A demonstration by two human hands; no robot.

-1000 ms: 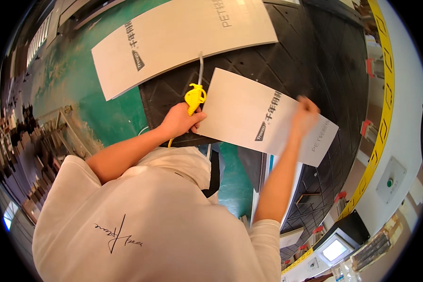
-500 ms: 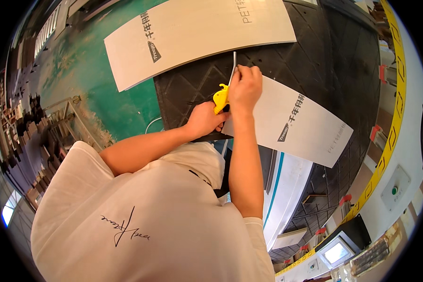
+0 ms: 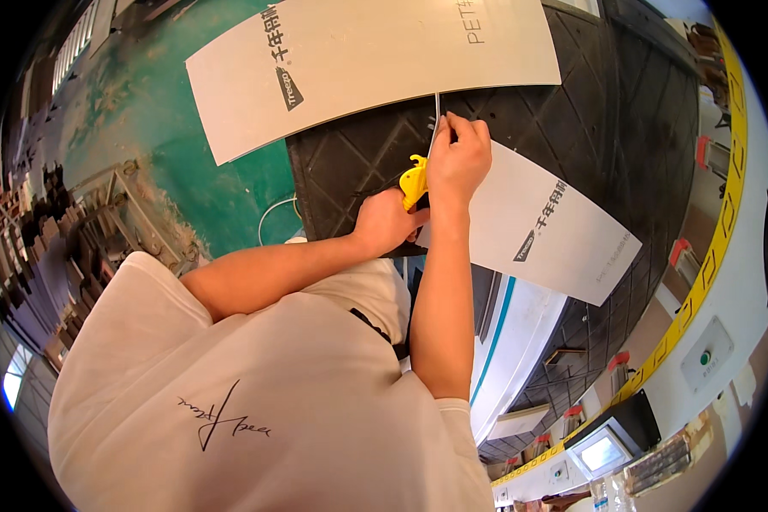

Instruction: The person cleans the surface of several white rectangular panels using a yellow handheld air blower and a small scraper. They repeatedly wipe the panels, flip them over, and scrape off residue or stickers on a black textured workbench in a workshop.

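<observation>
My left hand (image 3: pixel 386 224) is closed around a yellow hand tool (image 3: pixel 414 183), whose hooked head sticks out past the thumb side. The tool sits at the left edge of a light grey printed board (image 3: pixel 529 209). My right hand (image 3: pixel 459 162) is closed just beyond the tool, its thumb and forefinger pinching a thin white strip (image 3: pixel 438 106). The strip rises from the board's edge and its upper end comes up to the near edge of a larger board. What lies under my right palm and inside the left fist is hidden.
The larger pale board (image 3: pixel 358 60) lies across the far side of a black ribbed work surface (image 3: pixel 337 162). A machine with a yellow edge (image 3: pixel 687 316), a screen (image 3: pixel 602 452) and a green button (image 3: pixel 705 358) runs along the right. Stacked dark strips (image 3: pixel 26 230) stand at left.
Both hands, with the yellow tool and the white strip, sit slightly farther right in the view, and the boards have shifted too. My right fingers now pinch more at the tips.
</observation>
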